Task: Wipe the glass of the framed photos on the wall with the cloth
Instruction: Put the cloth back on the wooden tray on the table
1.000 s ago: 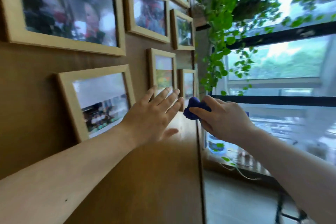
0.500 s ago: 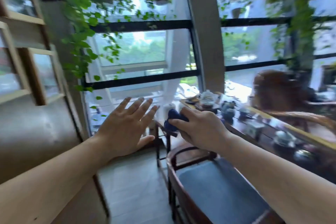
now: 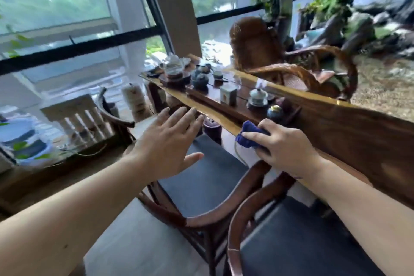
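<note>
My right hand (image 3: 284, 144) is closed around a bunched dark blue cloth (image 3: 247, 134), held just above the near edge of a long wooden table (image 3: 349, 132). My left hand (image 3: 167, 141) is stretched out flat with its fingers spread and holds nothing; it hovers over a chair seat. No framed photos and no wall are in view; the view faces the windows and the table.
Two wooden chairs with dark blue seat cushions (image 3: 208, 177) stand below my hands. The table carries a tea set: teapots (image 3: 200, 80), a lidded cup (image 3: 258, 96), a small tin (image 3: 228, 95). A carved wooden armchair (image 3: 291, 67) stands behind the table. Large windows (image 3: 56, 6) fill the left.
The view has swung right, from the wall of framed photos across the windows to the table and chairs. Both hands kept their pose, the right still gripping the cloth.
</note>
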`<state>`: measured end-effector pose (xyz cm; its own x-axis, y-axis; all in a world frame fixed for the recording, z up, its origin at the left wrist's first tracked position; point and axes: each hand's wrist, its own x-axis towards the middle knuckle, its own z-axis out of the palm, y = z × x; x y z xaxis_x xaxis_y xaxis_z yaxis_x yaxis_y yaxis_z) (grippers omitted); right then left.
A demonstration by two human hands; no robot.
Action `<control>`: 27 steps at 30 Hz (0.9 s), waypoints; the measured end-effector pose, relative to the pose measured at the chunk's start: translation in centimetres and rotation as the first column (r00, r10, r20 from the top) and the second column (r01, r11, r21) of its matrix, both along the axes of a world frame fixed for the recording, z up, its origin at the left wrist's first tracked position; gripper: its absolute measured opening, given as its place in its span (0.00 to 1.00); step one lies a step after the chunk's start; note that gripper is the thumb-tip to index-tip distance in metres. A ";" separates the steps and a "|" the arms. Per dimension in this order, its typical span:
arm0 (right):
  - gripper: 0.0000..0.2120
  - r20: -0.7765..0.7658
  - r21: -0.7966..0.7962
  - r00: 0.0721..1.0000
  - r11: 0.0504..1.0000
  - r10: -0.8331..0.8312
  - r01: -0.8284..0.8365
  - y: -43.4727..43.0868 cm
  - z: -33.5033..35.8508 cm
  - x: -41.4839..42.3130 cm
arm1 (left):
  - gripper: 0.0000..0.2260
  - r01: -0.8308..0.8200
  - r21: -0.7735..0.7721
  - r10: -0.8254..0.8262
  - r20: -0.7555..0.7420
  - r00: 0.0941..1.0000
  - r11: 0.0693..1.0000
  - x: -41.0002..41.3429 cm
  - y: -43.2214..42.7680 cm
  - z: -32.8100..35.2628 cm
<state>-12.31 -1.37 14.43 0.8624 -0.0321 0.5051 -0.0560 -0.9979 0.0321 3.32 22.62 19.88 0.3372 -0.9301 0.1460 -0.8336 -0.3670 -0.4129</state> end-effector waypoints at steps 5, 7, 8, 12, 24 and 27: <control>0.16 -0.130 0.044 0.981 0.988 -0.142 0.149 -8.5 -6.2 -3.2 | 0.37 0.060 0.030 -0.058 -0.086 0.995 0.998 -0.3 -7.5 -4.3; 0.16 -0.190 0.067 0.961 0.974 -0.200 0.215 -11.4 -8.6 -4.4 | 0.37 0.083 0.046 -0.077 -0.128 0.989 0.995 -0.4 -10.3 -6.4; 0.17 -0.221 0.081 0.950 0.966 -0.223 0.246 -12.8 -9.8 -4.9 | 0.37 0.099 0.052 -0.090 -0.151 0.984 0.994 -0.5 -11.6 -7.5; 0.18 -0.319 0.124 0.890 0.916 -0.327 0.381 -17.5 -15.4 -7.1 | 0.37 0.159 0.115 -0.129 -0.233 0.964 0.980 -1.4 -17.6 -12.7; 0.23 -0.448 0.086 0.745 0.806 -0.493 0.585 -25.6 -25.4 -8.1 | 0.37 0.250 0.165 -0.183 -0.342 0.922 0.954 -2.7 -24.3 -21.2; 0.22 -0.500 0.066 0.712 0.798 -0.493 0.599 -25.8 -26.9 -7.7 | 0.37 0.238 0.191 -0.160 -0.350 0.923 0.952 -2.3 -24.8 -22.1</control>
